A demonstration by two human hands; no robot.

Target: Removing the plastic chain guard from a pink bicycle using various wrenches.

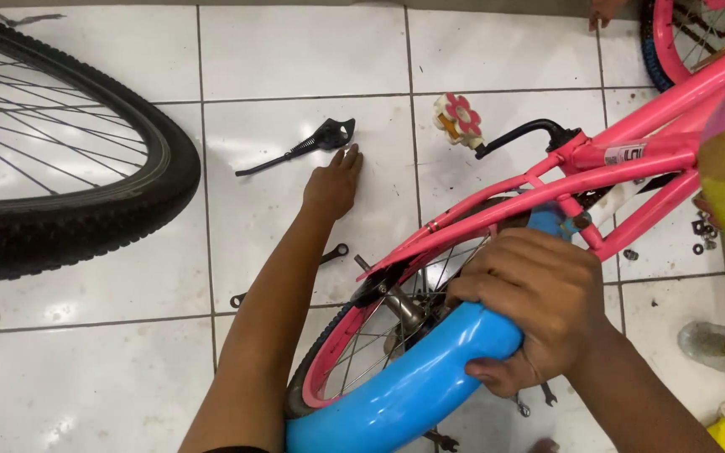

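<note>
A small pink bicycle frame [623, 138] lies on the white tiled floor [86, 369]. My right hand [539, 306] grips the blue tyre [404, 386] of its rear wheel, just above the pink rim [337, 335] and the hub [404, 309]. My left hand [333, 184] reaches out over the floor with flat fingers, its tips just short of a black kickstand [304, 147] lying on the tiles. A black spanner [333, 252] lies partly hidden under my left forearm.
A large black bicycle wheel [86, 201] with spokes fills the left. A pedal with a pink flower [459, 117] sticks up from the black crank. Small nuts [702, 235] lie at the right, beside a plastic bottle [715, 344]. Another blue-tyred wheel [660, 42] shows top right.
</note>
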